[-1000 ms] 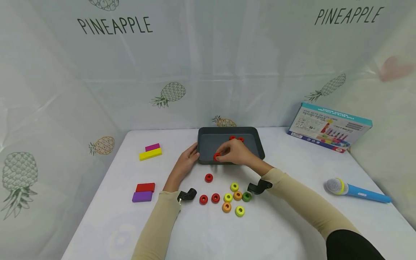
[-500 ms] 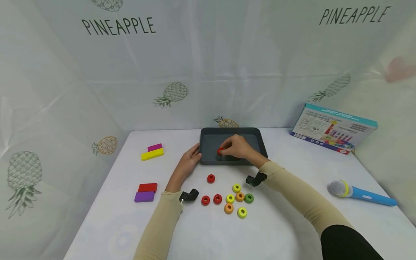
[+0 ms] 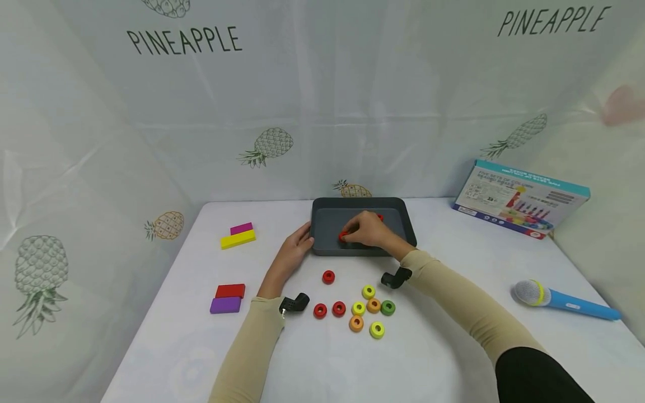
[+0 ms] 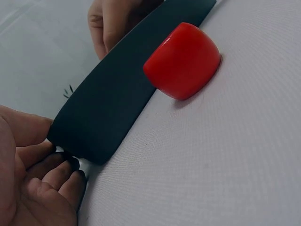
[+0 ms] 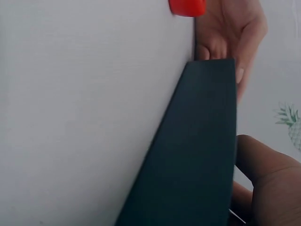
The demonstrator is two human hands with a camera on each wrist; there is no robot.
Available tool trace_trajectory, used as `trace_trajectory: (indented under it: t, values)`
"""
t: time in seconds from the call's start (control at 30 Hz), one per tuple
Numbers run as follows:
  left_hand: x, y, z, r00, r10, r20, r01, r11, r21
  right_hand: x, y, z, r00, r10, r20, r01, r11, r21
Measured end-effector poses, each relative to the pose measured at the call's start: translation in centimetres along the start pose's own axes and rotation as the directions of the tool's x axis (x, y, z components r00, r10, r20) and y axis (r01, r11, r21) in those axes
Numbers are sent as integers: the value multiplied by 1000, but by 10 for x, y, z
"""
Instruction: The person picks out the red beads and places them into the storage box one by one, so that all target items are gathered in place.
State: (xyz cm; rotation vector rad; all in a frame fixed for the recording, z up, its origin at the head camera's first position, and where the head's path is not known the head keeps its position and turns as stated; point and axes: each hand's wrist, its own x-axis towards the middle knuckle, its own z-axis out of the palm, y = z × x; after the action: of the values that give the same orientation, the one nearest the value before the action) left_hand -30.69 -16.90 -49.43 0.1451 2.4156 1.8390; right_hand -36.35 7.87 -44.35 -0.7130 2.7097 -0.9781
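At the back of the table lies a dark grey tray [image 3: 330, 214]. My left hand [image 3: 289, 251] holds its left side near the front corner; the left wrist view shows the thumb at the rim and the fingers against the outer wall. Over the tray's front left part, my right hand [image 3: 370, 230] pinches a red ring bead [image 3: 342, 237] between thumb and fingers. Behind that hand, another red bead [image 3: 380, 217] partly shows in the tray. A further red bead [image 4: 182, 62] stands on the table just in front of the tray.
Red, yellow, orange and green ring beads [image 3: 374, 305] lie between the forearms. Purple and yellow blocks [image 3: 238, 239] sit back left, with red and purple blocks [image 3: 225, 305] nearer. A blue microphone [image 3: 564, 299] lies right, and a printed box [image 3: 521, 198] leans at the back right.
My right hand has carried the red bead slightly back and inward from the tray's front edge, then lowered a little. My left hand stays at the tray's side.
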Motion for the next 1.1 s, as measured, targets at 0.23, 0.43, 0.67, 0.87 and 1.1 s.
trace_trajectory:
  t: [0.23, 0.43, 0.67, 0.87, 1.1]
  values:
    - [1, 0, -1, 1000, 8, 9, -8, 1000, 22, 0, 4, 4, 1000, -15, 6, 15, 1000, -21]
    - [1, 1, -1, 999, 33, 12, -33, 999, 4, 0, 4, 4, 1000, -29, 2, 29, 999, -17]
    - [0, 2, 0, 1000, 19, 13, -18, 1000, -16, -2, 3, 5, 1000, -21, 4, 21, 1000, -21]
    - [0, 1, 1, 1000, 14, 9, -14, 1000, 3, -4, 3, 4, 1000, -18, -6, 18, 999, -27]
    - [1, -1, 0, 1000, 21, 6, -22, 1000, 11, -9, -5, -1, 998, -37, -46, 37, 999, 14]
